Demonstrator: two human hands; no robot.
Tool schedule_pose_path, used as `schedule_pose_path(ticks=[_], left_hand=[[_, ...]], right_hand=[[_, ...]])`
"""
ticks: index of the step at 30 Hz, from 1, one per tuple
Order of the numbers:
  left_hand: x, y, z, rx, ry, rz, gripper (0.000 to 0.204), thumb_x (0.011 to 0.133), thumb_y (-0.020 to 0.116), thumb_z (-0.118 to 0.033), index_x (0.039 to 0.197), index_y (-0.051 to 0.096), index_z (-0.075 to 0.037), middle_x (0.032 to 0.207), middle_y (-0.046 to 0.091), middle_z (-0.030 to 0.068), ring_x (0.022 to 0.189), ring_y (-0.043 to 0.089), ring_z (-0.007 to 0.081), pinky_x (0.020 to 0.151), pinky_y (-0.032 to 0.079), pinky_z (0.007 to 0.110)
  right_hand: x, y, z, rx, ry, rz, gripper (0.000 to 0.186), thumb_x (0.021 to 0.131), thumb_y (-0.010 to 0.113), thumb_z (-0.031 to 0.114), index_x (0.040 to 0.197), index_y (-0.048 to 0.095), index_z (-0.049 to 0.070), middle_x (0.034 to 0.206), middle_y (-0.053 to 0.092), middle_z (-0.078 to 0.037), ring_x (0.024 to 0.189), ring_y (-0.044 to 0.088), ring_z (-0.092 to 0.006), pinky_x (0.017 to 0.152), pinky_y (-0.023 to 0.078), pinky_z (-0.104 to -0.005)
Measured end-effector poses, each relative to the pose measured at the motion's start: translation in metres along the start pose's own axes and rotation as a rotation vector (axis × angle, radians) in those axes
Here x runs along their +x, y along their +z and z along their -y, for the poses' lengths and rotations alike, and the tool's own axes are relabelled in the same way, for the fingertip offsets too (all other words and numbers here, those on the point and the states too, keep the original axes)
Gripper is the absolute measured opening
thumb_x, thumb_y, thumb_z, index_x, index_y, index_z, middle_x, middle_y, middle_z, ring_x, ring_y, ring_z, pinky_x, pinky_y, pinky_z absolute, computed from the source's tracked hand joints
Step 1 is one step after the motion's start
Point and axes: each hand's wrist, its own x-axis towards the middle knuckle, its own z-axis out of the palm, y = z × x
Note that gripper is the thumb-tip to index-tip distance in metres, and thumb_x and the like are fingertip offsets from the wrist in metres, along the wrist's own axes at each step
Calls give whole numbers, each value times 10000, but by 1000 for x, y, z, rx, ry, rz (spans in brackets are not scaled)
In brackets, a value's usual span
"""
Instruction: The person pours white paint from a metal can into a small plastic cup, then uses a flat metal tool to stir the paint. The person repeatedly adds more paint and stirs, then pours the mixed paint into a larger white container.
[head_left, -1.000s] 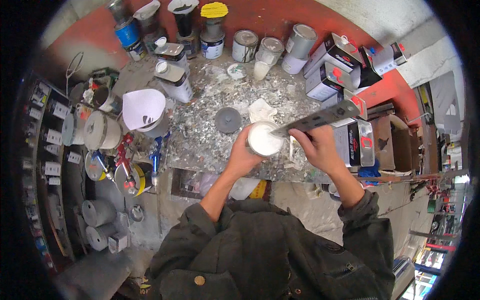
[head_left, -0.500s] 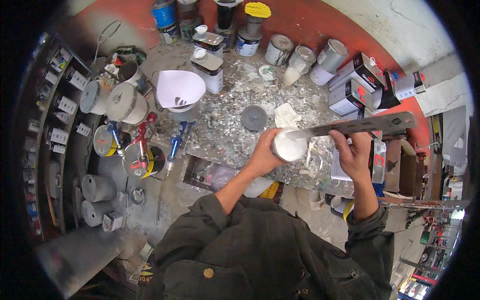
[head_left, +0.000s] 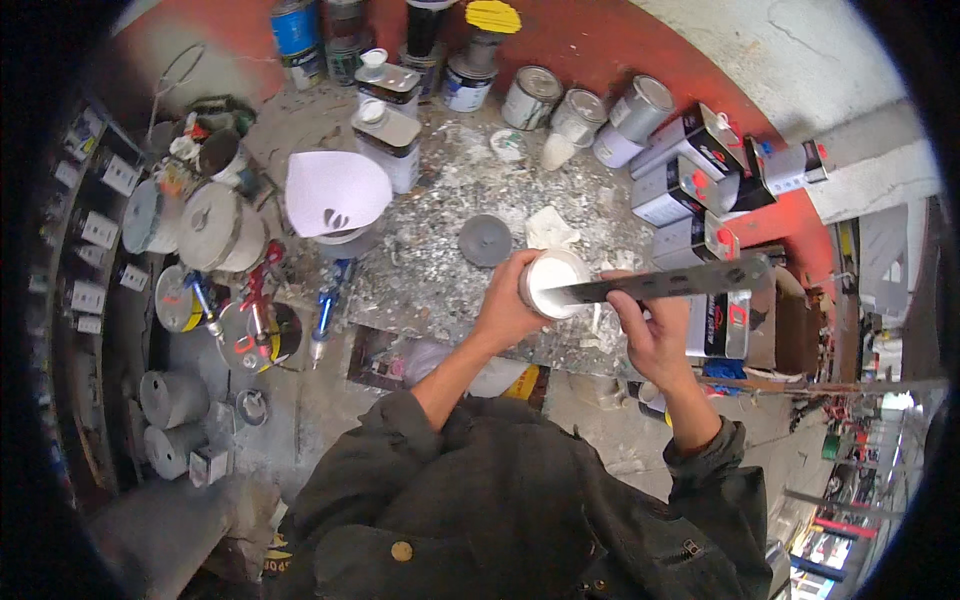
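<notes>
My left hand (head_left: pixel 503 308) is wrapped round a cup of white paint (head_left: pixel 553 275), held above the bench with its opening up. A long flat metal mixing stick (head_left: pixel 690 284) with cut-out slots slants from the cup towards the right, its lower end inside the rim. My right hand (head_left: pixel 652 335) grips that stick partway along, thumb on the near side. Just beyond the cup, a crumpled white cloth (head_left: pixel 550 229) and a round grey lid (head_left: pixel 485 241) lie on the bench.
The paint-spattered bench (head_left: pixel 440 215) carries metal cans (head_left: pixel 532 98) along the red wall and rectangular tins (head_left: pixel 672 190) at right. At left are a white paper strainer (head_left: pixel 338 190), lidded buckets (head_left: pixel 222 228) and hanging spray guns (head_left: pixel 328 305). A cardboard box (head_left: pixel 790 325) stands far right.
The mixing stick and my right hand have shifted left and nearer me, the stick's face now looking darker. My left hand still holds the cup. The whole view has slid sideways.
</notes>
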Motion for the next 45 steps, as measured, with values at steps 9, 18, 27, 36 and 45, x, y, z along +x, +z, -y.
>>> schedule_pose_path(ticks=[9, 18, 27, 36, 45], left_hand=[[-1, 4, -5, 18, 56, 43, 948, 574, 966, -49, 1395, 492, -75, 1306, 648, 94, 1223, 616, 223, 1036, 495, 370], [1, 12, -5, -131, 10, -54, 813, 582, 974, -125, 1261, 539, -27, 1218, 595, 149, 1192, 567, 338, 1024, 449, 445], [-6, 21, -16, -45, 69, 11, 850, 598, 984, -157, 1294, 513, -32, 1214, 591, 132, 1160, 591, 287, 1005, 466, 405], [-7, 20, -49, -172, -44, 114, 839, 614, 949, -57, 1331, 517, -12, 1270, 645, 110, 1163, 624, 213, 1010, 494, 364], [-11, 44, -50, -62, 6, -27, 726, 669, 934, -51, 1314, 601, -41, 1234, 691, 73, 1135, 655, 194, 987, 531, 369]], right_hand=[[40, -34, -18, -88, -143, 94, 121, 896, 764, 140, 941, 743, 30, 770, 681, -136, 654, 623, -305, 596, 449, -381], [1, -3, -12, 35, -88, 23, 174, 936, 721, 166, 1042, 752, 32, 829, 706, -172, 703, 672, -338, 625, 499, -386], [17, -35, 5, 10, -269, -24, 126, 900, 728, 141, 989, 732, 52, 838, 670, -146, 770, 659, -361, 665, 499, -429], [30, -49, -34, 19, -363, 184, 162, 937, 705, 212, 985, 687, 58, 836, 657, -160, 761, 652, -384, 652, 501, -440], [5, -45, -42, 237, -356, 107, 183, 955, 686, 196, 1037, 696, 32, 815, 650, -168, 727, 642, -383, 626, 498, -431]])
